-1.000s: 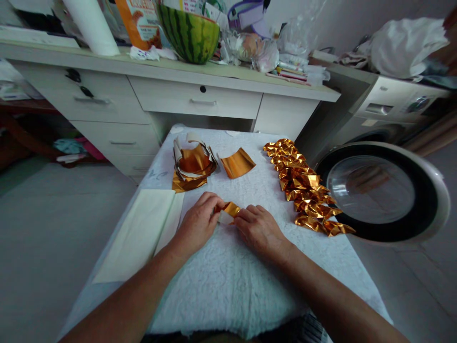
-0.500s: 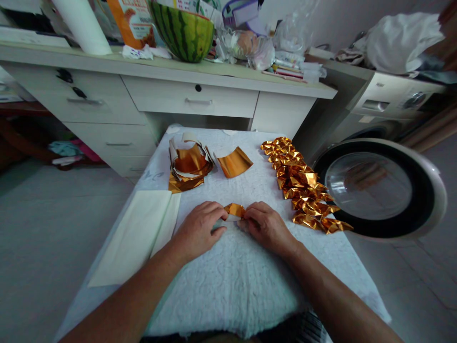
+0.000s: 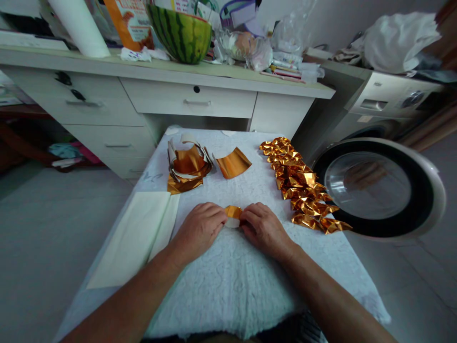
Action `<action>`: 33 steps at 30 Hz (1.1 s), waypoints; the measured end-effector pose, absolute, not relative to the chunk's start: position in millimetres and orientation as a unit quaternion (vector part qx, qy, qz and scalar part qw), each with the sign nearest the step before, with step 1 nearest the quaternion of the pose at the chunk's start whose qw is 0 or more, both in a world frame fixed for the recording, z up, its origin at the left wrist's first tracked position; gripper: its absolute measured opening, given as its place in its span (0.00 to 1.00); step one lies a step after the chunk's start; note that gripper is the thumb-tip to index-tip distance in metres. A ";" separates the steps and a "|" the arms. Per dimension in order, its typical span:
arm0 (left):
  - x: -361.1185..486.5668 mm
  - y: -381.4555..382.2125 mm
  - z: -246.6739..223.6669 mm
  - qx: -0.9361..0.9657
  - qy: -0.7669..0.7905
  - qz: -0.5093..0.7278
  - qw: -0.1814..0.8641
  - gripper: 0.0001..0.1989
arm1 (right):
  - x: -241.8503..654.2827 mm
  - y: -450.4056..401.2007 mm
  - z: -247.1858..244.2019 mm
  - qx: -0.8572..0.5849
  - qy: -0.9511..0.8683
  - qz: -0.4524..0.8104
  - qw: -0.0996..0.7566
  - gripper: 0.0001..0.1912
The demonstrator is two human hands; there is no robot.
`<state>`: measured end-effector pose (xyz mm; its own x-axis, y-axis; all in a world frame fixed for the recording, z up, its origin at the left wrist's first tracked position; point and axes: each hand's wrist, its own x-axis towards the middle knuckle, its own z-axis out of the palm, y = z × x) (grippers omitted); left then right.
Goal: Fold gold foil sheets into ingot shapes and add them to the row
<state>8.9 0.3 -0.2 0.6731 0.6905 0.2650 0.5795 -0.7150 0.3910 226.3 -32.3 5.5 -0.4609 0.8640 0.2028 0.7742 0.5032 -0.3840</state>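
Between my hands is a small piece of gold foil paper (image 3: 233, 212), partly rolled or folded, with a pale strip along its near edge. My left hand (image 3: 204, 227) pinches its left end and my right hand (image 3: 262, 226) pinches its right end; the fingertips partly hide both ends. Beyond them lies a single curled gold sheet (image 3: 233, 163). To its left sits a stack of curled gold foil sheets (image 3: 189, 162) with pale backs. Folded gold foil pieces (image 3: 302, 183) lie in an overlapping row on the right.
A cloth-covered table (image 3: 228, 286) carries all this, with folded pale sheets (image 3: 130, 238) at its left. Behind stands a white drawer desk (image 3: 189, 102) bearing a cut watermelon (image 3: 180, 35) and plastic bags. A washing machine's open door (image 3: 380, 188) reaches the table's right edge.
My left thumb has moved in against the fingers, and the hands have come slightly closer together. More of the pale strip on the foil paper now shows.
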 end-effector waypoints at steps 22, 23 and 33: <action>11.6 -1.9 -2.0 0.852 0.431 0.205 0.214 0.02 | 223.9 -29.6 1.6 -0.540 -0.802 0.172 0.190 0.08; 11.2 -1.2 -1.9 0.853 0.431 0.199 0.217 0.01 | 223.5 -29.3 1.6 -0.545 -0.800 0.171 0.185 0.08; 11.0 3.0 -3.4 0.863 0.438 0.158 0.198 0.08 | 218.7 -29.1 6.1 -0.579 -0.780 0.169 0.166 0.08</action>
<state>11.0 3.0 -3.4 0.5667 0.8180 0.0984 0.6928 -0.5378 0.4804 218.7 -29.1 6.1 -0.2753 0.9592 0.0637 0.8472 0.2734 -0.4555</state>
